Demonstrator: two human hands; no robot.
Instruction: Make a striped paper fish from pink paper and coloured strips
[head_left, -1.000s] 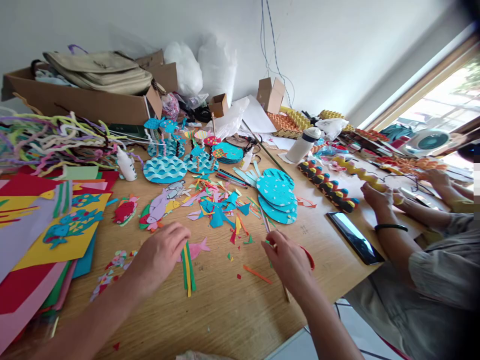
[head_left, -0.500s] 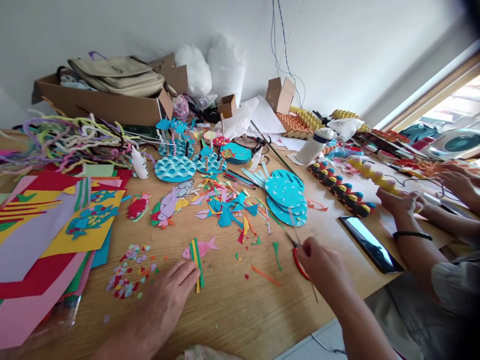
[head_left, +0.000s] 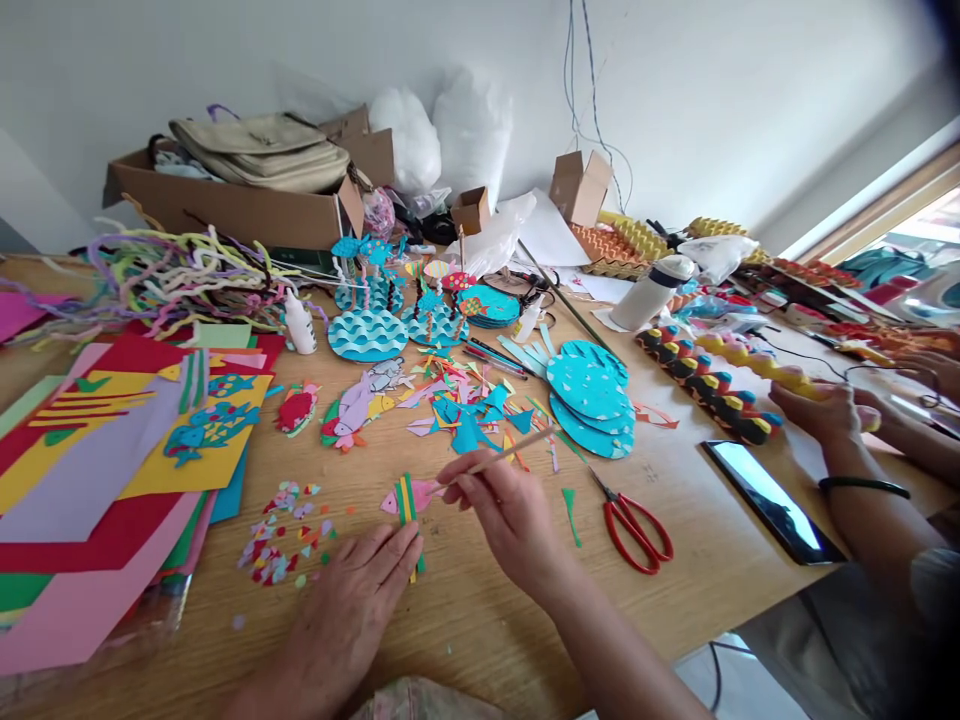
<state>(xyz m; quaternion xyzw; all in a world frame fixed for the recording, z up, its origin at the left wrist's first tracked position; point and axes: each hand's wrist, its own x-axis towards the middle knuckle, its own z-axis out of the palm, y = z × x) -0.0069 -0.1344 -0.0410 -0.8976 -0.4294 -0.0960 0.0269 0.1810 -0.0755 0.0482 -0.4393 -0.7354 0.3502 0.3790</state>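
Note:
A pink paper fish (head_left: 421, 494) lies on the table with green and yellow paper strips (head_left: 407, 498) across its body. My left hand (head_left: 356, 595) lies flat beside it, fingertips resting on the lower part of the strips. In my right hand (head_left: 517, 520) is a thin wooden stick (head_left: 519, 446), pinched between thumb and fingers, its lower tip at the fish's tail. Red-handled scissors (head_left: 637, 530) lie partly open to the right. Left of the fish are small paper dots (head_left: 281, 535); behind it are cut paper scraps (head_left: 472, 415).
Coloured paper sheets (head_left: 97, 540) cover the left side. Blue paper discs (head_left: 589, 385), a glue bottle (head_left: 300, 322) and finished fish ornaments (head_left: 367, 330) stand behind. A phone (head_left: 772, 500) lies at right, near another person's hands (head_left: 825, 405) holding a yellow bumpy strip.
My right hand has moved left from over the scissors to the fish's tail, bringing the stick. The scissors are now uncovered. My left hand stays at the strips; the view has shifted slightly.

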